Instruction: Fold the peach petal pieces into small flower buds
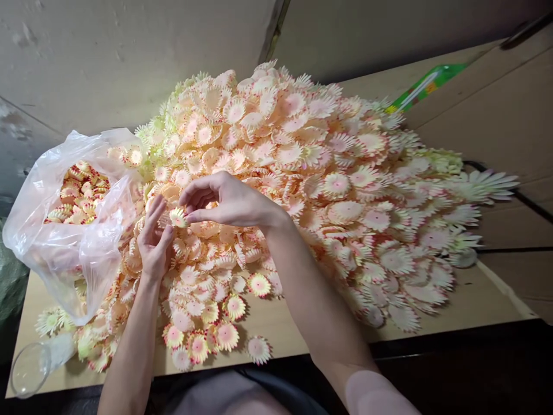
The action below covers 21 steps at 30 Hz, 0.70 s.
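Near the middle of the table lies a big heap of pale artificial flower heads (259,155), pink and cream with red-tipped petals. My right hand (222,199) is over the heap, with a small cream-yellow petal piece (178,217) at its thumb and fingertips. Just left of that piece, my left hand (155,239) is upright, its fingers stretched and the thumb apart. Whether the left fingers touch the piece is hard to tell. Several loose flower heads (227,335) lie in front of the heap.
On the left stands an open translucent plastic bag (86,242) holding small stacked petal pieces (84,190). A clear plastic cup (31,369) lies at the front left corner. A green packet (432,86) and cardboard (488,115) are at the back right, and a wall borders the back.
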Each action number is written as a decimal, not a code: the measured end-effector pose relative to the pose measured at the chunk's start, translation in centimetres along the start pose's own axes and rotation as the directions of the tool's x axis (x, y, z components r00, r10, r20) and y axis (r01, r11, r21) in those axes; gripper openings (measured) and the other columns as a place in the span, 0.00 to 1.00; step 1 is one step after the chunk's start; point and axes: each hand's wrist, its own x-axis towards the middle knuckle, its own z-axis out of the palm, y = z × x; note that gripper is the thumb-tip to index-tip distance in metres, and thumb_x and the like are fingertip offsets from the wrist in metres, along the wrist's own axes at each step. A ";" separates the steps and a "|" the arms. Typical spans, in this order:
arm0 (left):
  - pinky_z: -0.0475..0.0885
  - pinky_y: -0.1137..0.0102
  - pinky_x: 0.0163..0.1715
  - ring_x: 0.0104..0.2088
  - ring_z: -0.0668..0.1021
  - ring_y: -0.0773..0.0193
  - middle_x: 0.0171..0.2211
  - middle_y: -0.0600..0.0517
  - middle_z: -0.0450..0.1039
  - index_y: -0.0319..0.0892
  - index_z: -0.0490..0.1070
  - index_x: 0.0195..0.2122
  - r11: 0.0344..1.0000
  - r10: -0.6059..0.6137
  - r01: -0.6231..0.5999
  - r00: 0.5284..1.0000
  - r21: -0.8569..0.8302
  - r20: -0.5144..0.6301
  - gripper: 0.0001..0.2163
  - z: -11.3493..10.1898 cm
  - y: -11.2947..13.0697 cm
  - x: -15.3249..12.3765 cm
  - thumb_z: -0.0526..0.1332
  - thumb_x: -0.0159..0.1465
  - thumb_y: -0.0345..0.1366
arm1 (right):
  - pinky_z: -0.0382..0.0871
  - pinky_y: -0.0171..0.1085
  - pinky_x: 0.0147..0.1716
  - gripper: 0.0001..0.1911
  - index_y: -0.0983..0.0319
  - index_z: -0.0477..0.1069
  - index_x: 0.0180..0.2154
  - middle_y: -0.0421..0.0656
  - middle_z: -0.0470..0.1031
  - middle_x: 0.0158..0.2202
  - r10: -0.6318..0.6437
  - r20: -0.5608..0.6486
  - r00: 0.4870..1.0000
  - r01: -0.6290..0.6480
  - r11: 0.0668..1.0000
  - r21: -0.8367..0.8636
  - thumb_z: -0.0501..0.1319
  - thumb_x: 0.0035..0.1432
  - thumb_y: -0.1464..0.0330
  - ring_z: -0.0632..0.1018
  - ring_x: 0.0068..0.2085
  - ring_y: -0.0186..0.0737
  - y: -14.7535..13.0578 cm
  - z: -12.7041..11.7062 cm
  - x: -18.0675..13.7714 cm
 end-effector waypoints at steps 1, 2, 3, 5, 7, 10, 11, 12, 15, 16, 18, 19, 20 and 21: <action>0.73 0.63 0.55 0.59 0.74 0.52 0.57 0.46 0.73 0.50 0.78 0.50 1.000 -0.025 0.025 1.000 -0.010 -0.006 0.18 -0.1 -0.1 0.0 0.71 0.57 0.43 | 0.75 0.37 0.39 0.10 0.67 0.76 0.36 0.42 0.79 0.32 -0.006 -0.001 1.000 0.006 1.000 -0.011 0.69 0.49 0.74 0.79 0.35 0.36 0.1 -0.1 0.0; 0.74 0.64 0.53 0.54 0.78 0.55 0.52 0.46 0.77 0.48 0.79 0.47 0.998 -0.055 0.055 0.998 -0.030 -0.008 0.17 -0.1 -0.1 0.0 0.72 0.57 0.41 | 0.75 0.37 0.39 0.09 0.67 0.76 0.36 0.43 0.79 0.32 -0.014 -0.001 1.000 0.014 1.000 -0.025 0.68 0.49 0.74 0.79 0.35 0.36 0.1 -0.1 0.1; 0.75 0.66 0.52 0.49 0.80 0.59 0.47 0.48 0.80 0.47 0.80 0.46 0.995 -0.078 0.078 0.997 -0.056 -0.013 0.16 0.0 -0.1 0.0 0.72 0.56 0.39 | 0.74 0.37 0.39 0.08 0.67 0.77 0.36 0.43 0.80 0.33 -0.021 0.002 1.000 0.021 0.999 -0.045 0.68 0.50 0.75 0.79 0.35 0.36 0.1 0.0 0.1; 0.76 0.71 0.48 0.43 0.82 0.64 0.42 0.50 0.81 0.46 0.80 0.43 0.992 -0.086 0.081 0.995 -0.095 -0.049 0.15 0.1 -0.2 0.1 0.74 0.54 0.36 | 0.73 0.37 0.39 0.07 0.67 0.78 0.36 0.44 0.81 0.35 -0.027 0.008 1.000 0.028 0.995 -0.097 0.66 0.51 0.75 0.79 0.36 0.36 0.0 0.1 0.2; 0.77 0.74 0.45 0.41 0.82 0.67 0.41 0.52 0.81 0.45 0.80 0.42 0.994 -0.064 0.054 0.993 -0.097 -0.103 0.16 0.3 -0.2 0.3 0.75 0.52 0.34 | 0.72 0.36 0.38 0.08 0.67 0.78 0.38 0.45 0.81 0.37 -0.019 0.020 1.000 0.022 0.988 -0.151 0.66 0.53 0.74 0.79 0.37 0.36 -0.2 0.4 0.3; 0.78 0.74 0.43 0.38 0.82 0.67 0.40 0.53 0.80 0.45 0.79 0.42 0.997 -0.055 0.047 0.988 -0.062 -0.144 0.17 0.4 -0.2 0.5 0.75 0.50 0.34 | 0.71 0.35 0.38 0.09 0.67 0.79 0.39 0.46 0.80 0.38 0.000 0.038 0.999 0.009 0.974 -0.226 0.66 0.55 0.71 0.78 0.39 0.37 -0.1 0.6 0.6; 0.79 0.74 0.43 0.37 0.82 0.68 0.39 0.53 0.80 0.45 0.79 0.42 0.998 -0.052 0.045 0.988 -0.049 -0.144 0.17 0.4 -0.2 0.6 0.76 0.50 0.34 | 0.70 0.35 0.39 0.09 0.67 0.79 0.39 0.46 0.80 0.39 -0.002 0.034 0.999 0.010 0.967 -0.255 0.66 0.55 0.71 0.78 0.39 0.37 0.0 0.7 0.7; 0.80 0.73 0.42 0.37 0.82 0.68 0.38 0.53 0.80 0.44 0.78 0.41 0.998 -0.045 0.040 0.989 -0.039 -0.141 0.16 0.4 -0.2 0.6 0.76 0.50 0.34 | 0.70 0.35 0.39 0.08 0.67 0.79 0.38 0.46 0.80 0.38 -0.006 0.023 1.000 0.012 0.959 -0.284 0.66 0.55 0.71 0.77 0.39 0.36 0.1 0.7 0.7; 0.81 0.72 0.38 0.35 0.82 0.67 0.37 0.55 0.78 0.45 0.77 0.38 0.999 -0.030 0.026 0.992 -0.029 -0.121 0.15 0.3 -0.1 0.8 0.76 0.50 0.35 | 0.69 0.34 0.37 0.07 0.68 0.78 0.36 0.45 0.79 0.36 -0.017 -0.011 1.000 0.012 0.947 -0.322 0.64 0.54 0.74 0.76 0.36 0.35 0.2 0.8 0.9; 0.82 0.71 0.37 0.35 0.82 0.67 0.38 0.54 0.77 0.45 0.77 0.39 0.999 -0.033 0.030 0.993 -0.029 -0.111 0.15 0.2 -0.1 0.8 0.75 0.50 0.36 | 0.69 0.34 0.37 0.07 0.68 0.78 0.36 0.45 0.79 0.35 -0.021 -0.012 1.000 0.016 0.950 -0.310 0.63 0.54 0.75 0.76 0.35 0.34 0.1 0.8 0.8; 0.82 0.70 0.36 0.35 0.81 0.68 0.38 0.54 0.76 0.46 0.76 0.40 0.999 -0.033 0.032 0.994 -0.010 -0.102 0.15 0.1 0.0 0.7 0.74 0.52 0.37 | 0.69 0.34 0.35 0.07 0.69 0.78 0.35 0.44 0.79 0.33 -0.050 -0.008 0.999 0.045 0.956 -0.289 0.62 0.54 0.76 0.76 0.33 0.33 -0.1 0.9 0.8; 0.82 0.71 0.36 0.34 0.81 0.68 0.38 0.54 0.75 0.45 0.75 0.40 1.000 -0.023 0.025 0.994 0.013 -0.110 0.15 0.1 0.0 0.7 0.74 0.52 0.37 | 0.69 0.34 0.35 0.07 0.69 0.78 0.34 0.44 0.79 0.32 -0.070 -0.009 0.998 0.064 0.955 -0.290 0.62 0.53 0.76 0.76 0.32 0.33 -0.2 0.9 0.7; 0.81 0.71 0.36 0.34 0.81 0.69 0.37 0.54 0.74 0.44 0.75 0.40 0.999 -0.007 0.012 0.992 0.043 -0.126 0.15 0.0 0.0 0.6 0.74 0.52 0.37 | 0.68 0.34 0.35 0.07 0.68 0.78 0.34 0.43 0.79 0.31 -0.087 -0.015 0.996 0.078 0.951 -0.301 0.61 0.52 0.76 0.75 0.32 0.33 -0.3 1.0 0.7; 0.81 0.72 0.35 0.33 0.80 0.69 0.37 0.54 0.74 0.44 0.75 0.40 0.997 0.020 -0.008 0.989 0.080 -0.148 0.15 0.0 -0.1 0.6 0.74 0.53 0.37 | 0.68 0.34 0.35 0.08 0.68 0.79 0.33 0.43 0.78 0.31 -0.090 -0.030 0.995 0.076 0.946 -0.316 0.61 0.52 0.77 0.75 0.32 0.33 -0.4 1.1 0.6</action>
